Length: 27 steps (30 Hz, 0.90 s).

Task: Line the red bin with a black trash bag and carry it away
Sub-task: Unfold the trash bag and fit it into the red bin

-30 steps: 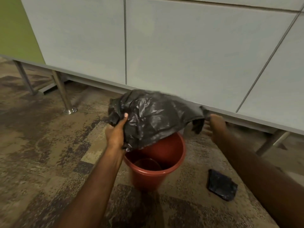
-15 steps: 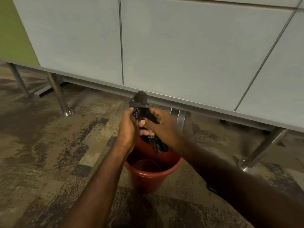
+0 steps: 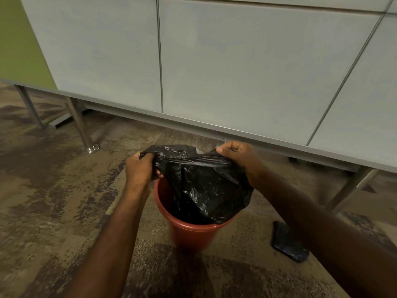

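Observation:
The red bin (image 3: 194, 234) stands upright on the carpet in front of me. A black trash bag (image 3: 206, 186) hangs into its mouth, its lower part inside the bin and its top edge stretched above the rim. My left hand (image 3: 140, 168) grips the bag's left edge. My right hand (image 3: 238, 155) grips the right edge, slightly higher. The bag hides most of the bin's inside and its far rim.
A grey cabinet front (image 3: 214, 72) runs across the back on metal legs (image 3: 82, 127), with a gap under it. A flat dark folded object (image 3: 289, 241) lies on the carpet to the right of the bin. A green wall (image 3: 19, 44) is at far left.
My hands have moved apart from a bunched grip and stretched the bag's top open. The bag's body has dropped into the bin.

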Motion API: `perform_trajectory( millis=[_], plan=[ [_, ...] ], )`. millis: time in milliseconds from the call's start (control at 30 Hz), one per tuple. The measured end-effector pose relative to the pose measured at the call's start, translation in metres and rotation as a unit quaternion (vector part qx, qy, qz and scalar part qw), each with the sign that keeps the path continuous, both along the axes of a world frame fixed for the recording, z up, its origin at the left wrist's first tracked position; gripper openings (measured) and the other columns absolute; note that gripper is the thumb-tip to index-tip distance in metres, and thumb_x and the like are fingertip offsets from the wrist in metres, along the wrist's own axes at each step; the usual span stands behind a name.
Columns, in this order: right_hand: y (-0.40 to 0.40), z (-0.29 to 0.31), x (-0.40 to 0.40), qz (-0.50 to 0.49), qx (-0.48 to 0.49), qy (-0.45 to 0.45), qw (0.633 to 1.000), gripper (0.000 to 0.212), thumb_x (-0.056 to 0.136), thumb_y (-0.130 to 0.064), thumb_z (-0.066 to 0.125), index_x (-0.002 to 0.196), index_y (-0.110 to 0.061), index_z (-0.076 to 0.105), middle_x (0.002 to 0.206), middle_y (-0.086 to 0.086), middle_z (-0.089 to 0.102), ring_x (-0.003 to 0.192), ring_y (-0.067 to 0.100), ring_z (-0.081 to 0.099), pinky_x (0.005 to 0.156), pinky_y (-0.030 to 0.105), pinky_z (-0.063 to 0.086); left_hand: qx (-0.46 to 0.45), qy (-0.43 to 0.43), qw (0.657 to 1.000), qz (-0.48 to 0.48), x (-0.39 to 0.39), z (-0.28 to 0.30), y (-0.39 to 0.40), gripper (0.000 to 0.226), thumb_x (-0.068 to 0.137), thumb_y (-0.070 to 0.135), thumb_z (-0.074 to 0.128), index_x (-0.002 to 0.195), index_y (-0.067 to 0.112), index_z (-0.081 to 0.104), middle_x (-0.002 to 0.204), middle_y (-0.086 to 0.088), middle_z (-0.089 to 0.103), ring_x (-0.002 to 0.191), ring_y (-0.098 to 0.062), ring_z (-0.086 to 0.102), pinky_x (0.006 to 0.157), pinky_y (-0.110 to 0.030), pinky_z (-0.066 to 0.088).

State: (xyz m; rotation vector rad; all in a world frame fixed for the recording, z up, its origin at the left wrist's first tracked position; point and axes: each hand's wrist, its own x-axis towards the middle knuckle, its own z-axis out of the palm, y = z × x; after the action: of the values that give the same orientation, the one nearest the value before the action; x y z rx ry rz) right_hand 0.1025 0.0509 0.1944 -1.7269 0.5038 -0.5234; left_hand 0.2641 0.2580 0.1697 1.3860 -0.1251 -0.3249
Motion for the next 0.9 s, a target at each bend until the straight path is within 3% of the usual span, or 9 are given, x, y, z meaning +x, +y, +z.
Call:
perform_trajectory(
  millis=[100,167,233,333,400,500,600,667,900],
  plan=[
    [-0.013,-0.015,-0.003,-0.05,-0.03,0.029,0.998,0.027,0.086,-0.026,0.074,0.097,-0.003,0.07,0.087,0.006,0.075,0.076,0.017,0.071,0.07,0.03,0.056,0.165,-0.067,0.984,0.018,0.009,-0.021,0.006,0.011,0.09,0.015,0.058,0.089,0.011,0.069,0.085,-0.013,0.074,0.071,-0.027,0.072,0.064,-0.04,0.062],
    [-0.017,-0.037,-0.006,-0.097,-0.074,0.079,0.989,0.024,0.088,-0.025,0.071,0.096,-0.003,0.07,0.088,0.007,0.072,0.079,0.018,0.07,0.074,0.032,0.054,0.352,-0.164,0.921,0.028,0.007,-0.041,0.009,0.018,0.091,0.022,0.058,0.09,0.01,0.07,0.085,-0.013,0.072,0.071,-0.03,0.07,0.062,-0.041,0.059],
    [-0.018,-0.062,-0.011,-0.117,-0.087,0.129,0.981,0.023,0.089,-0.023,0.07,0.093,-0.001,0.068,0.086,0.008,0.071,0.081,0.02,0.069,0.077,0.036,0.055,0.42,-0.172,0.891,-0.011,0.002,-0.057,0.008,0.025,0.091,0.026,0.057,0.095,0.007,0.073,0.093,-0.016,0.071,0.074,-0.032,0.07,0.065,-0.04,0.058],
    [-0.02,-0.09,-0.018,-0.114,-0.101,0.188,0.97,0.017,0.093,-0.019,0.065,0.087,-0.003,0.065,0.089,0.011,0.07,0.086,0.022,0.067,0.085,0.04,0.054,0.398,-0.125,0.901,-0.12,-0.002,-0.07,0.006,0.023,0.09,0.02,0.059,0.102,0.008,0.074,0.101,-0.018,0.074,0.089,-0.033,0.071,0.082,-0.042,0.058],
    [-0.022,-0.1,-0.022,-0.102,-0.099,0.199,0.97,0.015,0.096,-0.015,0.061,0.083,-0.006,0.06,0.093,0.013,0.067,0.09,0.025,0.063,0.083,0.038,0.049,0.349,-0.104,0.917,-0.164,-0.004,-0.072,0.007,0.014,0.086,0.011,0.062,0.093,0.015,0.074,0.098,-0.018,0.077,0.089,-0.03,0.072,0.088,-0.044,0.057],
    [-0.021,-0.105,-0.024,-0.09,-0.067,0.182,0.977,0.014,0.099,-0.016,0.055,0.086,-0.009,0.055,0.089,0.012,0.062,0.085,0.025,0.058,0.073,0.033,0.046,0.347,-0.116,0.918,-0.152,-0.002,-0.076,0.009,0.014,0.084,0.012,0.065,0.093,0.017,0.073,0.093,-0.014,0.077,0.089,-0.031,0.072,0.087,-0.044,0.057],
    [-0.023,-0.105,-0.025,-0.115,-0.037,0.174,0.977,0.021,0.101,-0.023,0.05,0.101,-0.004,0.056,0.094,0.012,0.063,0.086,0.023,0.059,0.073,0.033,0.048,0.362,-0.116,0.918,-0.112,0.004,-0.078,0.016,0.012,0.084,0.014,0.064,0.073,0.018,0.061,0.078,-0.013,0.07,0.085,-0.037,0.07,0.079,-0.045,0.057],
    [-0.024,-0.105,-0.026,-0.133,-0.023,0.165,0.977,0.023,0.102,-0.024,0.048,0.107,-0.003,0.055,0.094,0.011,0.061,0.083,0.021,0.058,0.07,0.032,0.047,0.364,-0.096,0.921,-0.099,0.011,-0.079,0.021,0.015,0.085,0.015,0.064,0.072,0.012,0.057,0.081,-0.019,0.07,0.087,-0.039,0.07,0.08,-0.052,0.059],
    [-0.025,-0.104,-0.023,-0.147,-0.027,0.144,0.978,0.013,0.102,-0.024,0.047,0.092,-0.017,0.051,0.082,0.001,0.056,0.071,0.012,0.052,0.059,0.025,0.042,0.336,-0.04,0.936,-0.092,0.027,-0.087,0.025,0.016,0.086,0.013,0.066,0.074,0.007,0.056,0.094,-0.032,0.07,0.09,-0.044,0.071,0.08,-0.061,0.059]
  ],
)
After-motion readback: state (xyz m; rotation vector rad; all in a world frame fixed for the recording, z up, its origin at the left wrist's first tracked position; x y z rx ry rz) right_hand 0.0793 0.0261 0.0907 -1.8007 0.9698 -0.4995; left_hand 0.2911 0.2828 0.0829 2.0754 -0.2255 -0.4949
